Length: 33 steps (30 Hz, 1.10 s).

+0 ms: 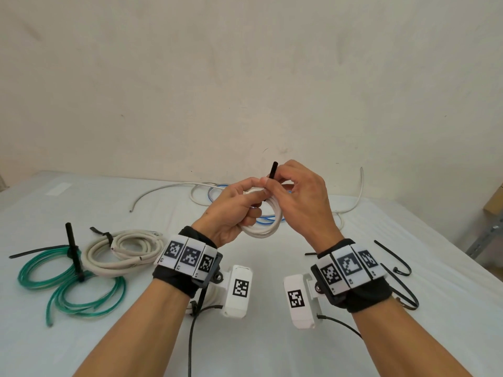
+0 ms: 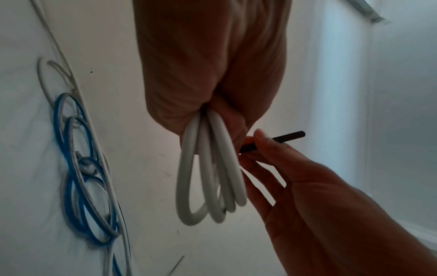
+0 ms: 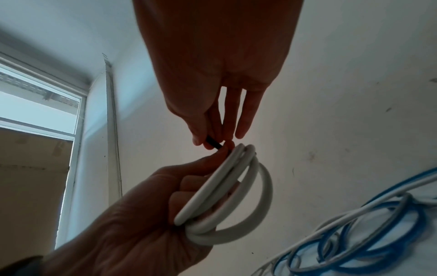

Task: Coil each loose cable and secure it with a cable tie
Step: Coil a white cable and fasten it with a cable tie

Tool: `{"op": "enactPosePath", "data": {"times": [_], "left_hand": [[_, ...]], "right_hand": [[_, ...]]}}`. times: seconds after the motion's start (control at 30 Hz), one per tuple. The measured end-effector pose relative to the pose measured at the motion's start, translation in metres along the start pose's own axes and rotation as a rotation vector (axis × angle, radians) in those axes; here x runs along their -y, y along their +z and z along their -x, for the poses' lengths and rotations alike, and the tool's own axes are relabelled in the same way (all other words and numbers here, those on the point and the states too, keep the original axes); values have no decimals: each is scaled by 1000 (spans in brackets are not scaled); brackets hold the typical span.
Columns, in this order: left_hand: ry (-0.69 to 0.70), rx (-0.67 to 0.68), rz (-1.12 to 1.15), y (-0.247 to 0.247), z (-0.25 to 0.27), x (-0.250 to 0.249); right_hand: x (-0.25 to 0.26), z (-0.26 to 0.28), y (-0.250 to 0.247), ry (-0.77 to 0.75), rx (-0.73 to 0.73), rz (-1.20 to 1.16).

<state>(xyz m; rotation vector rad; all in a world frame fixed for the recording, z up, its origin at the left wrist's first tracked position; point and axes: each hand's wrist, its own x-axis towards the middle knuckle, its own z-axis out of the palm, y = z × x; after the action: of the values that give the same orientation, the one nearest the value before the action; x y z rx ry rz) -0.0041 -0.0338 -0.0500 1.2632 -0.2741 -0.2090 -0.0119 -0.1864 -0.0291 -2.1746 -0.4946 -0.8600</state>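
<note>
My left hand [image 1: 239, 205] grips a coiled white cable [image 1: 268, 225] held up above the table; its loops [image 2: 208, 177] hang below the fist, and show again as the white coil [image 3: 236, 196] in the right wrist view. My right hand [image 1: 294, 191] pinches a black cable tie [image 1: 273, 171] between thumb and forefinger right at the top of the coil. The tie's free end [image 2: 288, 136] sticks out past the fingertips [image 3: 201, 138]. A green coil [image 1: 68, 278] and a beige coil [image 1: 122, 254] lie tied on the left.
A loose blue cable [image 2: 75, 168] and a long white cable [image 1: 168, 190] lie tangled at the table's [image 1: 272, 349] far side by the wall. Spare black ties [image 1: 397, 270] lie on the right. A metal shelf frame [image 1: 484, 240] stands past the right edge.
</note>
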Motion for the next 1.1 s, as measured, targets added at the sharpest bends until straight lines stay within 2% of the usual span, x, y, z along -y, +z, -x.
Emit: {"op": "enactPosePath", "data": {"times": [0.07, 0.2, 0.37, 0.53, 0.67, 0.73, 0.8, 0.93, 1.1], "left_hand": [[8, -20, -35, -1, 0, 1], [-7, -76, 12, -7, -2, -1], [-102, -171, 145, -12, 1, -18], [-76, -333, 195, -9, 1, -19], [-92, -320, 166, -8, 1, -26], [-154, -229, 92, -11, 2, -36], [-211, -188, -106, -17, 5, -49], [-250, -268, -536, -39, 14, -68], [-234, -243, -579, -53, 32, -78]], "right_hand": [[-2, 3, 1, 15, 17, 0], [-1, 3, -2, 151, 54, -111], [5, 10, -2, 435, 252, -326], [19, 9, -4, 507, 257, -453], [24, 4, -7, 555, 248, -433], [21, 2, -6, 587, 241, -434], [11, 1, -2, 628, 235, -421], [-5, 13, 14, 670, 312, -277], [-13, 34, 50, 708, 448, -145]]}}
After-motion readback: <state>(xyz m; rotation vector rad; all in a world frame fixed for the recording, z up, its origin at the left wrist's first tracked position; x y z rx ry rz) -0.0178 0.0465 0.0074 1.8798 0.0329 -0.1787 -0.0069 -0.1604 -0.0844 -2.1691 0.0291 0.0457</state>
